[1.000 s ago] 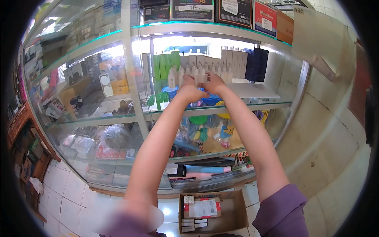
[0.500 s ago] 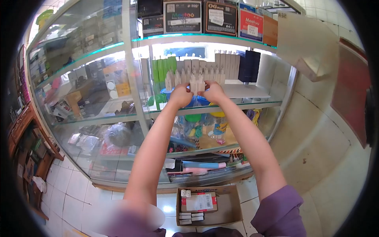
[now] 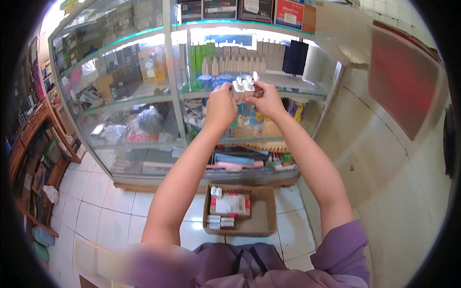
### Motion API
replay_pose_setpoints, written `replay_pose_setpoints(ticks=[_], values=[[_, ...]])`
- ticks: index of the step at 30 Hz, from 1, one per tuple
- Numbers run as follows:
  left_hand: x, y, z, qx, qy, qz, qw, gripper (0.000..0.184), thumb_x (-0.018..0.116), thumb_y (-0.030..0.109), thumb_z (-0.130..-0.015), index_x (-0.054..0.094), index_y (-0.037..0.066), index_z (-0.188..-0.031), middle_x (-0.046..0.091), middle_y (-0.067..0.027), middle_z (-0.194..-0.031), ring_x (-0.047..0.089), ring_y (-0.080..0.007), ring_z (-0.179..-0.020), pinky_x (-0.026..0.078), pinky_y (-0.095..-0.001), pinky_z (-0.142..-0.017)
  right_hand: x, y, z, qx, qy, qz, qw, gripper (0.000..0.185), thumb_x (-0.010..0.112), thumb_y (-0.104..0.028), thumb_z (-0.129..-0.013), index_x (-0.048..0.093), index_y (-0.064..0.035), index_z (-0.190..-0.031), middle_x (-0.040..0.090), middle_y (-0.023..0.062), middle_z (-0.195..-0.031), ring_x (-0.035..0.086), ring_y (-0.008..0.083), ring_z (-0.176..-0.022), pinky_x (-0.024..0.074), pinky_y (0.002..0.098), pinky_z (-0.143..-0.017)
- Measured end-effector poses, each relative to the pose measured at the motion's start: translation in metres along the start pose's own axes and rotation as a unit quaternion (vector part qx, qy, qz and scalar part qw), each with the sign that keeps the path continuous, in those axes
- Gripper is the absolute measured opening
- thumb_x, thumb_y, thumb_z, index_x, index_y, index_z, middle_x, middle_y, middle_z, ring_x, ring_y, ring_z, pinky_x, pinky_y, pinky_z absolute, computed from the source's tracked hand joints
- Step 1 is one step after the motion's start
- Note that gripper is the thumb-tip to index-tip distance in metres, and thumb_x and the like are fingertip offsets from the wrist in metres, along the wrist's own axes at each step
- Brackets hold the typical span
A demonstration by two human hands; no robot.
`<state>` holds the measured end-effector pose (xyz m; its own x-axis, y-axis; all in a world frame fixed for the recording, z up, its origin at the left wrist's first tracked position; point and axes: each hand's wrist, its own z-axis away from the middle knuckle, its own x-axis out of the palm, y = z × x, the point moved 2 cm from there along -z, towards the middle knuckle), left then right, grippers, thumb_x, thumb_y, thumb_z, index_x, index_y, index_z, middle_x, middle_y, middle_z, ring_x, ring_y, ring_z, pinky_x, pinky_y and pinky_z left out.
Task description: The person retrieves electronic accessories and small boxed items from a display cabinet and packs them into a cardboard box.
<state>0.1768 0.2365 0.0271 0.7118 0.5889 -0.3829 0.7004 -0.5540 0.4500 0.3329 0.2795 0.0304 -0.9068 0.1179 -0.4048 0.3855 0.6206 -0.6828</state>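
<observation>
A small group of white charger plugs (image 3: 243,87), pins pointing up, is held between my two hands in front of the glass cabinet. My left hand (image 3: 222,108) is closed on their left side. From the right, my right hand (image 3: 268,102) grips them with thumb and fingers. Behind them, a row of similar white chargers (image 3: 235,65) stands on the middle shelf. Below, on the floor, sits an open cardboard box (image 3: 263,213) holding a smaller red-and-white carton (image 3: 230,204) and several small white pieces (image 3: 221,222).
The glass display cabinet (image 3: 144,98) spans the front, with boxed goods (image 3: 219,9) on its upper shelf. Green boxes (image 3: 201,53) and a dark stack (image 3: 295,57) flank the chargers. A wall with a red panel (image 3: 401,79) bounds the right; a wooden cabinet (image 3: 60,149) stands left.
Both my hands have drawn back out of the shelf, bringing the white charger plugs with them. The view has shifted, showing more floor and my lap.
</observation>
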Motion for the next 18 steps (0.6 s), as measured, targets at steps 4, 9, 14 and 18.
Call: replay_pose_setpoints(ticks=[4, 9, 14, 18], values=[[-0.006, 0.015, 0.059, -0.021, -0.017, 0.024, 0.999, 0.031, 0.066, 0.000, -0.074, 0.062, -0.002, -0.105, 0.061, -0.0197, -0.096, 0.064, -0.0329, -0.075, 0.052, -0.0363, -0.068, -0.001, -0.004, 0.061, -0.011, 0.011, 0.033, 0.999, 0.048, 0.074, 0.000, -0.064, 0.061, -0.0005, -0.110, 0.066, 0.0126, -0.089, 0.063, 0.0207, -0.073, 0.0507, 0.0321, -0.070], [0.018, -0.009, 0.148, -0.097, -0.077, 0.077, 0.989, 0.034, 0.066, -0.003, -0.072, 0.062, -0.002, -0.106, 0.061, -0.0210, -0.093, 0.064, -0.0334, -0.078, 0.052, -0.0356, -0.068, 0.032, 0.037, 0.145, 0.027, -0.003, 0.052, 0.998, 0.046, 0.069, 0.003, -0.065, 0.059, 0.0010, -0.110, 0.061, 0.0171, -0.093, 0.061, 0.0316, -0.085, 0.0495, 0.0374, -0.074], [0.069, -0.071, 0.256, -0.165, -0.118, 0.002, 0.979, 0.039, 0.065, -0.002, -0.072, 0.062, 0.001, -0.111, 0.061, -0.0222, -0.094, 0.062, -0.0373, -0.084, 0.050, -0.0402, -0.074, 0.100, 0.127, 0.228, 0.067, 0.015, 0.098, 0.993, 0.045, 0.071, 0.001, -0.067, 0.060, -0.0019, -0.110, 0.062, 0.0152, -0.093, 0.063, 0.0269, -0.078, 0.0509, 0.0344, -0.069], [0.108, -0.118, 0.342, -0.285, -0.123, 0.033, 0.950, 0.040, 0.065, 0.000, -0.072, 0.063, 0.003, -0.112, 0.061, -0.0234, -0.096, 0.061, -0.0390, -0.088, 0.049, -0.0430, -0.079, 0.154, 0.188, 0.291, 0.175, -0.015, 0.081, 0.981, 0.047, 0.071, 0.002, -0.067, 0.059, -0.0015, -0.112, 0.061, 0.0155, -0.095, 0.063, 0.0278, -0.079, 0.0508, 0.0348, -0.070]])
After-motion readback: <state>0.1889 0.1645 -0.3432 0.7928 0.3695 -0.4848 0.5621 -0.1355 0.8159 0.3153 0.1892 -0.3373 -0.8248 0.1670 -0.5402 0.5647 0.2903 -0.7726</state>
